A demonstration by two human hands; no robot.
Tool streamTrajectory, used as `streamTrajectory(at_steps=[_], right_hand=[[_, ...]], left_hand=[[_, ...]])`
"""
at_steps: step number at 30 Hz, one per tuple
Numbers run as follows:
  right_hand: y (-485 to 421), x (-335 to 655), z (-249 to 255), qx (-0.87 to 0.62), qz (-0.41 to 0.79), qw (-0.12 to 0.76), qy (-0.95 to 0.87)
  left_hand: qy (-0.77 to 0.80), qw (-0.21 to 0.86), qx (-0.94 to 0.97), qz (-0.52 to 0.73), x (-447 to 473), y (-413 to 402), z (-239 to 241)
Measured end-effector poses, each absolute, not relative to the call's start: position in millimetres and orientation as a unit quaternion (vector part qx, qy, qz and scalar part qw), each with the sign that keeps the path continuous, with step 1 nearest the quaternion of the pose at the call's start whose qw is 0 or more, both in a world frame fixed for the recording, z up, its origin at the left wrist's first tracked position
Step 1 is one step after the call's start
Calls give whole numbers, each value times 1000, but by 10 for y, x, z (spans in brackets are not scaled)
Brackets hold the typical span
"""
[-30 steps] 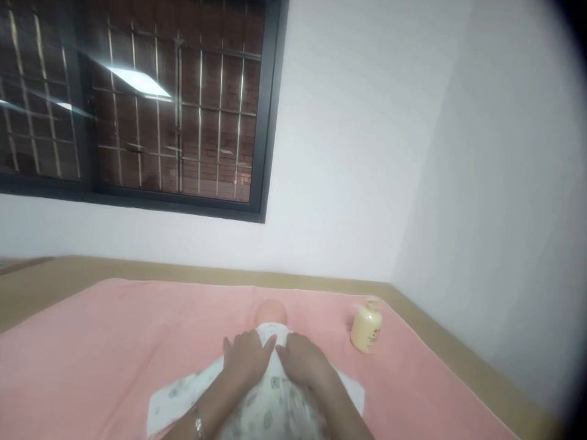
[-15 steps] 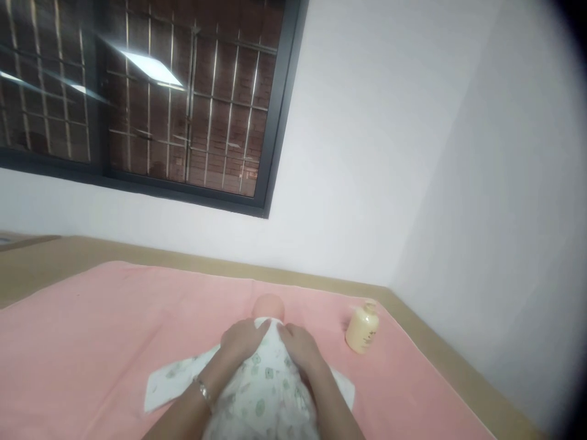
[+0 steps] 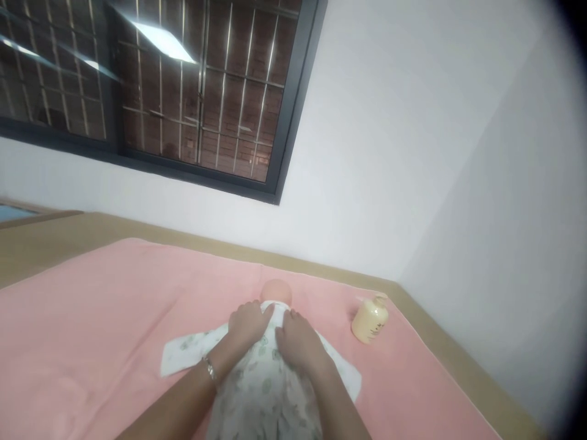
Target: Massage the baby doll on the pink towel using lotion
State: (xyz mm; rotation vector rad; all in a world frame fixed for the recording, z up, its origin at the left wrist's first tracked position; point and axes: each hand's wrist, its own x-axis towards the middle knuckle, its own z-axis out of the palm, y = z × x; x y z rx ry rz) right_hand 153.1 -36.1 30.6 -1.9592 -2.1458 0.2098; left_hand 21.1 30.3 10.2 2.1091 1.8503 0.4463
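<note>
A baby doll point(image 3: 276, 290) lies on a pink towel point(image 3: 101, 318), its body wrapped in a white printed cloth point(image 3: 263, 382). Only the doll's bald head shows past my fingers. My left hand point(image 3: 247, 325) rests flat on the left side of the wrapped chest, fingers stretched toward the head, with a bracelet on the wrist. My right hand point(image 3: 296, 339) lies flat on the right side of the chest, fingers together and extended. The two hands almost touch at the fingertips just below the doll's neck.
A cream pump bottle point(image 3: 369, 318) lies on the towel to the right of the doll. The towel covers a tan table point(image 3: 55, 235) set in a corner of white walls. A barred dark window point(image 3: 174, 91) is on the far wall.
The view has tilted and shifted slightly; both hands have slid a little up the wrapped body toward the doll's neck and stay flat on the cloth.
</note>
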Motion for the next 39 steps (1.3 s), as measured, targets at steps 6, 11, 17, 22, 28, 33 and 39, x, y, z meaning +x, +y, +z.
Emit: streamTrajectory(at_steps=[6,11,17,22,28,33,39], right_hand=[[-163,1671,195,-729,133,150,-655],[-203,1710,231,-739,130,105,-653],[-520,1549,443,-692,71,66,-715],[-429,1567,381,-700,83,91,-703],[-187,1706,211,-705,117,119,-689],[-277,1659,257,-685,91,104,-715],[-522,1570,449,-676,92,51,-729]], left_hand=[[610,104,776,119,258,70,230],[599,47,796,76,284,-137,351],[585,166,789,93,160,132,303],[589,162,785,105,189,102,291],[585,21,809,53,302,-196,368],[588,124,797,69,195,-51,375],[557,179,807,78,108,157,284]])
